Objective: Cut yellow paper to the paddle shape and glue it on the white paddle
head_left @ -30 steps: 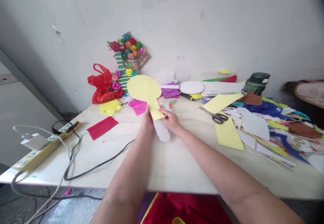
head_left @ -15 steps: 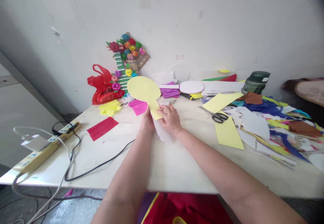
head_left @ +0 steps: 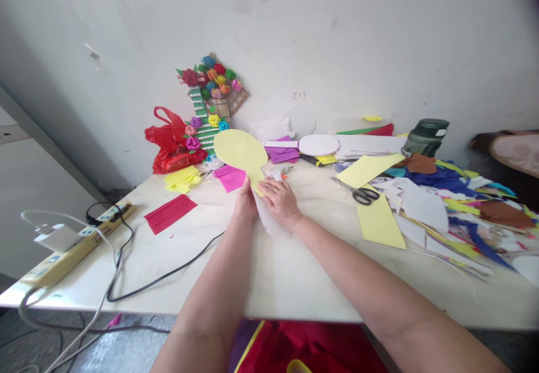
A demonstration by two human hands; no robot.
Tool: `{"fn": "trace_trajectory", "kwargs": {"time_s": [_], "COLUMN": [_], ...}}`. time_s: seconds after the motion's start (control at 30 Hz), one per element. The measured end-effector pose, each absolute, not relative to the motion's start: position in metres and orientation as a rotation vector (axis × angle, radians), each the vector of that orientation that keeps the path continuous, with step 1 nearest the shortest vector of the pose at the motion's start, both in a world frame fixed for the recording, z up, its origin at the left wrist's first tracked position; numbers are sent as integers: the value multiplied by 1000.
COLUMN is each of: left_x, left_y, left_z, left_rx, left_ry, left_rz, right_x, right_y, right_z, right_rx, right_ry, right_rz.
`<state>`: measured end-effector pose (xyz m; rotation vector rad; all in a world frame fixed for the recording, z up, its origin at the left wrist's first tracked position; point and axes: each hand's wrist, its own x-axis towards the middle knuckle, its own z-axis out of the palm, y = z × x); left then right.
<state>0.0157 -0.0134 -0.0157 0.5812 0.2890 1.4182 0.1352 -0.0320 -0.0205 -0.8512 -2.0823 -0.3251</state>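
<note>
A pale yellow paper cutout [head_left: 240,149], with a rounded head and a narrow handle like a paddle, is between my hands above the middle of the table. Beneath its handle end a white piece [head_left: 273,227] sticks out toward me. My left hand [head_left: 246,200] is closed around the left side of the handle. On the other side, my right hand [head_left: 279,199] presses its fingers across the handle and hides its lower end. A glue gun [head_left: 281,172] with an orange part lies just beyond my right fingertips, partly covered.
Scissors [head_left: 364,195] rest on yellow paper sheets [head_left: 381,224] at the right, beside a heap of paper scraps [head_left: 425,204]. A white paddle shape [head_left: 319,145] and a dark green bottle [head_left: 426,136] are at the back. On the left are a power strip [head_left: 80,244] and cables.
The yellow cutout has tilted back and shifted slightly right and down. My right fingers have slid over its lower handle, covering the corner that showed before. My left hand has hardly moved.
</note>
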Motion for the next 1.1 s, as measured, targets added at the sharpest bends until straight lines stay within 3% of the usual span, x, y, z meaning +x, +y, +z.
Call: {"fn": "trace_trajectory", "kwargs": {"time_s": [0.7,1.1], "left_x": [9,8], "left_y": [-19,-21], "left_z": [-6,-7], "left_rx": [533,509], "left_ry": [354,320], "left_rz": [1492,1459], "right_x": [154,171], "right_y": [-33,-17], "right_z": [-12,-5], "right_rx": [-1164,-1285], "right_ry": [-1788,-1668], "right_rz": [-303,61]}}
